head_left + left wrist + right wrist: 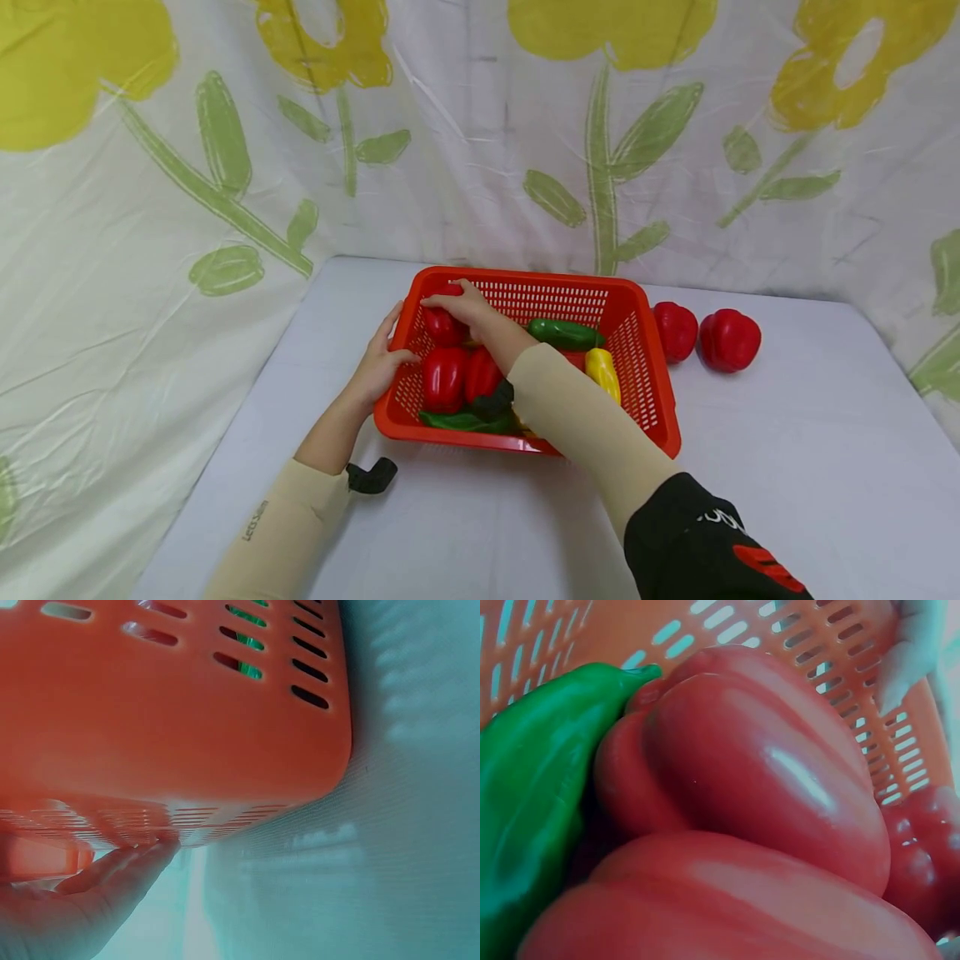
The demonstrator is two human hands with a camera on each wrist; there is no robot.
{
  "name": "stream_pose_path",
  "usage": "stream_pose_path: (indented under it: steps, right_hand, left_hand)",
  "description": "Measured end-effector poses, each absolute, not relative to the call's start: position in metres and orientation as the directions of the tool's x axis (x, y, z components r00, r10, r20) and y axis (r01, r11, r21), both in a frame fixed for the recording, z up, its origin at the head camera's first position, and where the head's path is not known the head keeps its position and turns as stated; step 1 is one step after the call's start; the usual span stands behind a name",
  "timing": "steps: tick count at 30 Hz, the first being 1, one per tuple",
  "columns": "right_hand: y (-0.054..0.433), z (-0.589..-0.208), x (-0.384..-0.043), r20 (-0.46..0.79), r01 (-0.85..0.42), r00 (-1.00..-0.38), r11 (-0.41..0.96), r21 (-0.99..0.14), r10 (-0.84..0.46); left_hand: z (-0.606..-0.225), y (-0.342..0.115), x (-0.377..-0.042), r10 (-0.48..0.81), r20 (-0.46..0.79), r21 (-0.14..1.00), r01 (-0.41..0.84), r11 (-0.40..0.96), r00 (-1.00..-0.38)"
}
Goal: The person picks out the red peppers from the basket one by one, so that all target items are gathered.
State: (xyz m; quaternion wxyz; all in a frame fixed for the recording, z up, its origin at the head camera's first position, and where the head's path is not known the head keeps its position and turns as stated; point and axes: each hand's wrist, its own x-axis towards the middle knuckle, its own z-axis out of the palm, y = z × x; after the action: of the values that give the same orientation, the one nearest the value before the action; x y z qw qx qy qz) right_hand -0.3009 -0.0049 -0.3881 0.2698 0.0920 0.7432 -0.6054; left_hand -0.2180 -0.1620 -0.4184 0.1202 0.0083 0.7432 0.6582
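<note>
Red pepper (442, 327) under the right hand (471, 307), basket (540, 276) braced by the left hand (377, 368).
Best judged: firm support at the rim and a full, gentle grasp, minding the neighbouring peppers (445, 379) just nearer. The right hand's fingers curl over the red pepper in the basket's far left corner, its thumb hidden; the left hand clamps the left rim, thumb inside, fingers outside.

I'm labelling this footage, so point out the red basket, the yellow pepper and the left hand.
Red basket (465, 439): head view, on its near rim.
Yellow pepper (603, 372): head view, middle of its visible side.
Left hand (377, 367): head view, back of the hand.
</note>
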Motion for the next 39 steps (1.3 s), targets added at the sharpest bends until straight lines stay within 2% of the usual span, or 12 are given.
stream_pose_path:
  steps: [34,39]
  right_hand:
    - [-0.0068,-0.3915,-0.3056,-0.523,0.489,-0.825,0.193,-0.851,-0.215]
    - [-0.0064,-0.3877,-0.3058,-0.501,0.463,-0.838,0.202,-0.863,-0.218]
  left_hand:
    - [-0.4182,-0.1626,-0.2178,0.161,-0.188,0.975,-0.164,0.148,-0.969]
    - [-0.4172,-0.1622,-0.2176,0.157,-0.198,0.974,-0.175,0.146,-0.968]
